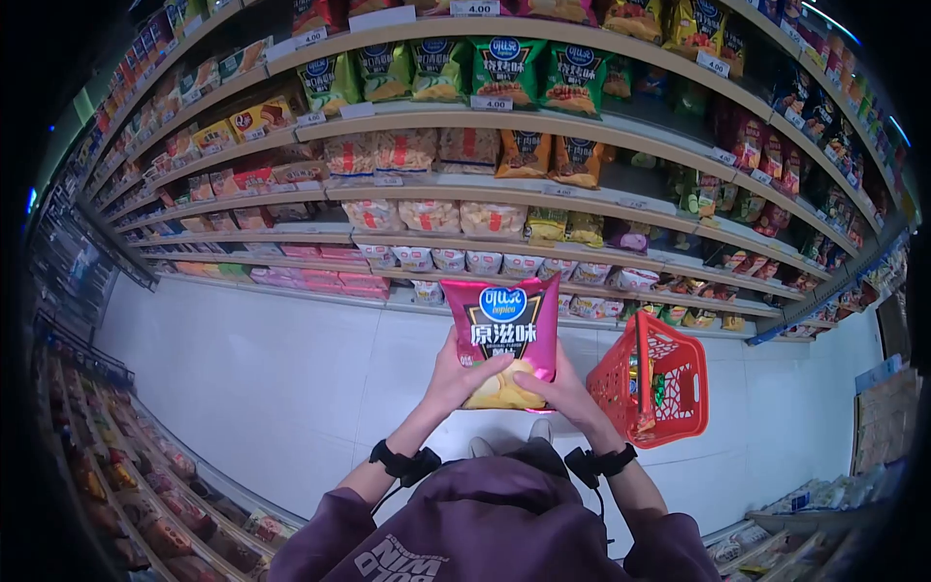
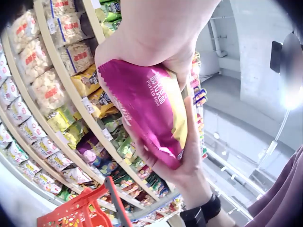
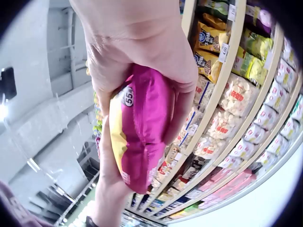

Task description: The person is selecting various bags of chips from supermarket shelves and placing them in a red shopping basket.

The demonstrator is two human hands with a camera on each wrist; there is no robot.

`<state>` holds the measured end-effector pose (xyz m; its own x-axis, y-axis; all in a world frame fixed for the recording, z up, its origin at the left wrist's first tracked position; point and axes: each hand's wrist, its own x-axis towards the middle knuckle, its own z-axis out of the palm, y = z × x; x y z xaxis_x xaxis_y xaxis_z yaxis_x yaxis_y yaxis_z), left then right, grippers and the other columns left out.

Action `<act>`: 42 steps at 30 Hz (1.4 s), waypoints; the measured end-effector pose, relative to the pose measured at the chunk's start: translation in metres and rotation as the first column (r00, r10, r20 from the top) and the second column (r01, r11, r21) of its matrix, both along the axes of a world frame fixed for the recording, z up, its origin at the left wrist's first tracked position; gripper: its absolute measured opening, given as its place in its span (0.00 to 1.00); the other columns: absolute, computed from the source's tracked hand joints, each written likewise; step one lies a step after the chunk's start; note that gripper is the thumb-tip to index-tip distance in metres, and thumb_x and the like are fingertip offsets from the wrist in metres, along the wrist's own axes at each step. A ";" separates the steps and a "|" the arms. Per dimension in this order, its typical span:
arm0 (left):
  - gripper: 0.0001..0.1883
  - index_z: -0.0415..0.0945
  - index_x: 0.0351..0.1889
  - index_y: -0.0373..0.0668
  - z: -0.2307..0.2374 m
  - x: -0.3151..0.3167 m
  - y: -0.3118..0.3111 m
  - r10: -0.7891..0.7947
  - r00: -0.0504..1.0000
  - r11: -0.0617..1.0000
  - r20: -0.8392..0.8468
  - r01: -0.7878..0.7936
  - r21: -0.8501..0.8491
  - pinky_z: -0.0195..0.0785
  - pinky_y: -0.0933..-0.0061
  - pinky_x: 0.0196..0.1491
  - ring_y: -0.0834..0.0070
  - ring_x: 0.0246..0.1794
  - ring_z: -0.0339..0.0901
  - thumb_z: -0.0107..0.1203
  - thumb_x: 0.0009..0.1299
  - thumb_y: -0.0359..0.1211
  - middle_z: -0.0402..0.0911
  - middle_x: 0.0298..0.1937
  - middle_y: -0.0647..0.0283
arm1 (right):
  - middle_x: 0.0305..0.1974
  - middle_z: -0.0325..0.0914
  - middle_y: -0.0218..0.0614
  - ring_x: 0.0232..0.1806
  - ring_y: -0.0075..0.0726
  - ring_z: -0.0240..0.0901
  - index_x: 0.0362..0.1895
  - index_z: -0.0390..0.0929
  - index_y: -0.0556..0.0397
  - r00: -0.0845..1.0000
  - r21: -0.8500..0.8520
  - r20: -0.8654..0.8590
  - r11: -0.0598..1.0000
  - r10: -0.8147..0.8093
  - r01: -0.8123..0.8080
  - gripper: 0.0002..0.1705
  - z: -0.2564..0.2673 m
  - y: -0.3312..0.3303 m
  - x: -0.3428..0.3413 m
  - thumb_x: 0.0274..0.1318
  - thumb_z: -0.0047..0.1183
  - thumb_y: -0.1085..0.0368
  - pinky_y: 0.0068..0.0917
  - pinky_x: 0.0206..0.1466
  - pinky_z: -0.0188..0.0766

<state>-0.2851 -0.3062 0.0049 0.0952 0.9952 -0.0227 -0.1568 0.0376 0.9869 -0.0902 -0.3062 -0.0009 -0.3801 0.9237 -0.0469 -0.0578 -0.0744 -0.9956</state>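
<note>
1. Under the head camera, our left hand (image 1: 458, 380) and right hand (image 1: 570, 390) hold a magenta chip bag (image 1: 504, 335) by its two sides, both thumbs over its lower front; we have it raised above the pale floor (image 1: 242, 359), printed face toward the camera, while a red basket (image 1: 671, 433) stands on the floor to our right with some packets inside; ahead of us run the snack shelves (image 1: 543, 120), green bags (image 1: 504, 73) among their stock
2. At the left wrist, we see the bag's magenta side, lettered "PUFFED FOOD", held between both hands; our right thumb lies on one face and its fingers go round the other
3. At the right wrist, our right hand clasps the bag between thumb and fingers, near a "55" mark; our left hand is at the far side, its fingers mostly hidden; clear bags of pale snacks (image 3: 239, 94) line the shelves beyond
</note>
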 end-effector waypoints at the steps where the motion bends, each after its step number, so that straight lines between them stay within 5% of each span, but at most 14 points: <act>1: 0.35 0.60 0.63 0.35 0.006 0.000 0.000 -0.019 1.000 1.000 -0.007 0.019 -0.017 0.66 0.70 0.59 0.74 0.54 0.74 0.67 0.61 0.33 0.75 0.55 0.58 | 0.60 0.66 0.39 0.61 0.32 0.65 0.68 0.52 0.55 0.999 -0.054 -0.047 0.999 -0.004 0.001 0.44 0.004 0.000 0.001 0.53 0.65 0.61 0.31 0.63 0.64; 5: 0.32 0.62 0.62 0.35 0.030 0.000 -0.002 0.010 0.989 0.995 0.149 0.004 -0.096 0.68 0.70 0.57 0.74 0.52 0.75 0.64 0.63 0.34 0.76 0.54 0.58 | 0.62 0.64 0.38 0.63 0.33 0.63 0.70 0.51 0.55 0.990 -0.094 -0.137 0.995 0.014 -0.027 0.49 0.029 0.000 0.000 0.49 0.68 0.62 0.33 0.65 0.62; 8: 0.30 0.63 0.61 0.35 0.042 -0.010 -0.004 -0.068 0.982 0.990 0.177 0.089 -0.113 0.71 0.71 0.53 0.75 0.49 0.77 0.64 0.63 0.34 0.77 0.52 0.58 | 0.63 0.63 0.38 0.65 0.33 0.62 0.70 0.50 0.54 0.992 -0.004 0.018 0.992 0.125 -0.124 0.52 0.026 -0.001 0.004 0.46 0.70 0.62 0.34 0.66 0.61; 12: 0.25 0.69 0.55 0.35 0.048 -0.015 -0.008 -0.049 0.999 0.998 0.011 0.048 0.045 0.73 0.73 0.48 0.77 0.45 0.79 0.65 0.63 0.34 0.80 0.47 0.60 | 0.64 0.62 0.38 0.65 0.32 0.61 0.71 0.49 0.54 0.988 0.016 -0.010 0.988 0.154 -0.153 0.54 0.030 -0.003 0.000 0.45 0.71 0.63 0.33 0.67 0.60; 18: 0.22 0.71 0.53 0.35 0.044 -0.016 -0.006 0.001 0.999 1.000 0.043 -0.002 0.007 0.73 0.74 0.47 0.78 0.44 0.79 0.63 0.64 0.34 0.81 0.45 0.61 | 0.63 0.64 0.37 0.64 0.31 0.62 0.70 0.52 0.56 0.993 -0.004 -0.095 0.998 0.067 -0.067 0.51 0.038 -0.003 -0.014 0.45 0.70 0.64 0.32 0.65 0.62; 24: 0.21 0.71 0.54 0.35 0.044 -0.016 -0.009 -0.086 0.996 0.993 0.012 0.086 -0.082 0.73 0.75 0.47 0.78 0.44 0.79 0.62 0.65 0.32 0.81 0.46 0.61 | 0.59 0.69 0.36 0.59 0.29 0.68 0.66 0.58 0.55 0.985 -0.183 -0.170 0.981 0.025 -0.056 0.38 0.032 -0.002 -0.012 0.55 0.63 0.63 0.30 0.62 0.65; 26: 0.22 0.71 0.54 0.34 0.038 -0.016 -0.008 -0.069 0.991 0.982 0.118 0.089 -0.167 0.74 0.73 0.49 0.76 0.45 0.80 0.63 0.63 0.31 0.81 0.46 0.59 | 0.56 0.72 0.36 0.57 0.30 0.71 0.63 0.62 0.56 0.990 -0.183 -0.138 0.983 0.004 -0.029 0.34 0.029 -0.002 -0.012 0.55 0.62 0.64 0.29 0.58 0.69; 32: 0.24 0.71 0.53 0.33 0.036 -0.014 -0.010 -0.040 0.974 0.974 0.224 0.088 -0.208 0.75 0.72 0.48 0.74 0.44 0.81 0.66 0.62 0.30 0.81 0.47 0.58 | 0.59 0.67 0.36 0.61 0.29 0.65 0.68 0.55 0.55 0.985 -0.171 -0.166 0.982 0.052 -0.081 0.41 0.025 -0.003 -0.009 0.55 0.63 0.60 0.31 0.64 0.63; 35: 0.24 0.69 0.54 0.34 0.030 -0.009 -0.010 0.027 0.982 0.992 0.185 -0.003 -0.125 0.76 0.72 0.48 0.75 0.44 0.81 0.64 0.62 0.28 0.80 0.47 0.59 | 0.61 0.67 0.40 0.62 0.34 0.66 0.65 0.60 0.55 0.996 -0.052 -0.063 0.997 -0.063 0.060 0.36 0.025 -0.005 -0.010 0.56 0.62 0.62 0.31 0.62 0.65; 37: 0.26 0.68 0.55 0.34 0.030 -0.007 -0.009 0.110 0.986 0.994 0.125 -0.108 -0.025 0.75 0.73 0.48 0.75 0.44 0.80 0.66 0.61 0.28 0.80 0.47 0.58 | 0.62 0.65 0.44 0.64 0.39 0.64 0.66 0.59 0.55 0.940 0.389 0.227 0.909 -0.254 0.151 0.39 0.032 -0.008 -0.010 0.54 0.63 0.62 0.35 0.64 0.64; 39: 0.28 0.67 0.55 0.34 0.033 -0.001 -0.009 0.242 0.967 0.963 0.076 -0.249 0.101 0.75 0.73 0.47 0.75 0.44 0.80 0.68 0.58 0.27 0.81 0.47 0.57 | 0.63 0.64 0.50 0.67 0.49 0.60 0.68 0.56 0.57 0.844 0.699 0.367 0.715 -0.392 0.028 0.45 0.038 -0.009 -0.007 0.49 0.66 0.60 0.42 0.66 0.60; 42: 0.28 0.66 0.57 0.34 0.033 0.001 -0.011 0.319 0.941 0.912 -0.116 -0.271 0.308 0.74 0.75 0.44 0.74 0.46 0.79 0.66 0.61 0.33 0.80 0.47 0.57 | 0.66 0.59 0.53 0.67 0.54 0.59 0.68 0.55 0.58 0.884 0.636 0.367 0.772 -0.288 -0.013 0.49 0.049 -0.028 -0.022 0.48 0.67 0.53 0.44 0.68 0.57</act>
